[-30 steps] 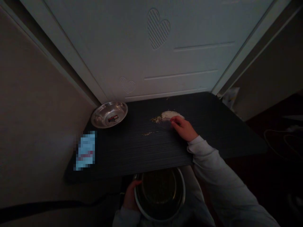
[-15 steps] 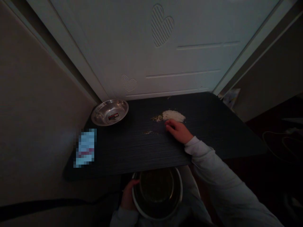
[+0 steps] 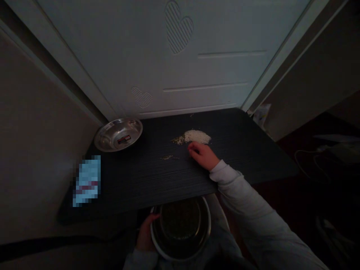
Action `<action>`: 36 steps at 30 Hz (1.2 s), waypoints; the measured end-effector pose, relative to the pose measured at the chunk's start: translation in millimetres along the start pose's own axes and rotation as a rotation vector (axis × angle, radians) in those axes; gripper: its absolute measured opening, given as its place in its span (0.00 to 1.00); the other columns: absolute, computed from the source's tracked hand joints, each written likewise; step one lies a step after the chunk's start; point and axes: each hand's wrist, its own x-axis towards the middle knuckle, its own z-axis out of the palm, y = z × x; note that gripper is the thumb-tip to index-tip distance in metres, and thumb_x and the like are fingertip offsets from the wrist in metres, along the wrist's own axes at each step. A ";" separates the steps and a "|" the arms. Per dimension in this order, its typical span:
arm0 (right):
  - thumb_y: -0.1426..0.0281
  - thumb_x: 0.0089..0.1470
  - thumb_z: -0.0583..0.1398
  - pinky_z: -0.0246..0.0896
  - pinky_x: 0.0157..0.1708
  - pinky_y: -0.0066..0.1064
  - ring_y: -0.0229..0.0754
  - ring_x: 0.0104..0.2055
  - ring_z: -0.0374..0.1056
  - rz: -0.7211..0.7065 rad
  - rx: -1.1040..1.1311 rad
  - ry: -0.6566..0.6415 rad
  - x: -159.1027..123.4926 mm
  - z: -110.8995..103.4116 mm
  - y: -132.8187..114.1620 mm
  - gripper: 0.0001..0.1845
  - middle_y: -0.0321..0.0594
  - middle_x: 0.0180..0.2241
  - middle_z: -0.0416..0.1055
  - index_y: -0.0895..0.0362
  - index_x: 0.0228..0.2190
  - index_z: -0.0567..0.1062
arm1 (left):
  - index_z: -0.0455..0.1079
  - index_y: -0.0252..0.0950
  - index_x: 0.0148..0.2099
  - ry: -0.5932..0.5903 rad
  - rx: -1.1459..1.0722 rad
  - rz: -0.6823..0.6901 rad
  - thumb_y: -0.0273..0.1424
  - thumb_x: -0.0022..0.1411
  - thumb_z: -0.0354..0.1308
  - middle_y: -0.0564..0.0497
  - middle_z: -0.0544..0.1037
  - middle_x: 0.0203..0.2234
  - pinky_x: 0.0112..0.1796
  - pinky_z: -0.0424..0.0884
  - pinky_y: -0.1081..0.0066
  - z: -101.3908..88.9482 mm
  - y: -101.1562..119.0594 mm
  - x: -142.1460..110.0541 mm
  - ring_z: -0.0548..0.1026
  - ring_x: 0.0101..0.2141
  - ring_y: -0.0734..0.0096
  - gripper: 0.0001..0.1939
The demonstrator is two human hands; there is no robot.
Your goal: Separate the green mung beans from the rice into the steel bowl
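Observation:
My left hand [image 3: 146, 233] grips the rim of a round metal bowl [image 3: 204, 240] below the table's front edge, its thumb over the rim. Dark greenish contents, too dim to name, lie in the bowl. On the dark table, my right hand [image 3: 203, 154] rests at the near edge of a heap of white grains that look like rice [image 3: 198, 135]. Its thumb and fingertips are pinched together; whatever is between them is too small to see. Mixed dark and pale grains [image 3: 178, 140] adjoin the heap on the left, and a thin scatter of grains [image 3: 168, 157] lies nearer me.
A shallow steel bowl [image 3: 118, 129] with a label inside stands at the table's back left. A blurred light-blue item [image 3: 87, 180] lies at the left edge. Behind the table [image 3: 135, 187] rises a white door panel [image 3: 126, 48] with hearts. Cables [image 3: 306, 165] hang at right.
The whole view has shifted, so things appear farther left. My right hand stays pinched beside the white heap, and my left hand keeps its hold on the bowl.

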 end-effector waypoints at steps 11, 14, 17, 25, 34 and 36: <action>0.72 0.46 0.51 0.54 0.27 0.24 0.33 0.25 0.63 -0.032 -0.006 -0.101 -0.9 1.6 -3.2 0.06 0.34 0.22 0.68 0.58 0.29 0.66 | 0.70 0.28 0.16 0.014 -0.032 0.032 0.22 0.46 0.48 0.47 0.73 0.11 0.33 0.67 0.64 -2.2 1.3 -4.3 0.73 0.22 0.63 0.13; 0.72 0.46 0.51 0.53 0.28 0.24 0.33 0.25 0.63 -0.036 -0.019 -0.140 -3.5 2.1 -6.8 0.05 0.33 0.21 0.68 0.58 0.28 0.66 | 0.69 0.29 0.15 0.017 -0.029 0.029 0.22 0.46 0.48 0.47 0.72 0.09 0.33 0.67 0.64 1.5 2.3 -5.0 0.73 0.21 0.64 0.14; 0.71 0.46 0.52 0.52 0.30 0.26 0.33 0.25 0.63 -0.041 -0.049 -0.168 -10.0 3.0 -12.9 0.04 0.32 0.22 0.69 0.57 0.27 0.66 | 0.69 0.30 0.16 -0.023 -0.047 0.034 0.22 0.45 0.48 0.47 0.73 0.11 0.34 0.67 0.64 7.4 2.0 -6.1 0.74 0.23 0.62 0.12; 0.71 0.46 0.53 0.49 0.34 0.28 0.32 0.26 0.64 -0.052 -0.039 -0.233 -39.6 5.2 -27.8 0.04 0.31 0.23 0.70 0.57 0.28 0.65 | 0.71 0.29 0.22 -0.044 -0.057 0.025 0.23 0.44 0.49 0.45 0.76 0.15 0.36 0.66 0.62 7.5 -2.4 -7.3 0.74 0.29 0.59 0.09; 0.71 0.46 0.54 0.48 0.34 0.28 0.32 0.27 0.63 -0.142 -0.002 -0.324 -59.0 13.7 -43.6 0.05 0.32 0.23 0.69 0.57 0.29 0.66 | 0.71 0.30 0.23 -0.079 -0.111 -0.010 0.23 0.43 0.50 0.47 0.76 0.17 0.35 0.66 0.65 0.9 -3.2 -10.4 0.74 0.27 0.62 0.08; 0.71 0.46 0.53 0.49 0.34 0.28 0.33 0.27 0.63 -0.147 0.000 -0.333 -59.9 14.2 -45.2 0.05 0.32 0.24 0.69 0.57 0.30 0.66 | 0.71 0.29 0.25 -0.079 -0.130 -0.023 0.24 0.43 0.50 0.46 0.76 0.17 0.34 0.66 0.64 0.3 -2.9 -10.1 0.74 0.27 0.61 0.09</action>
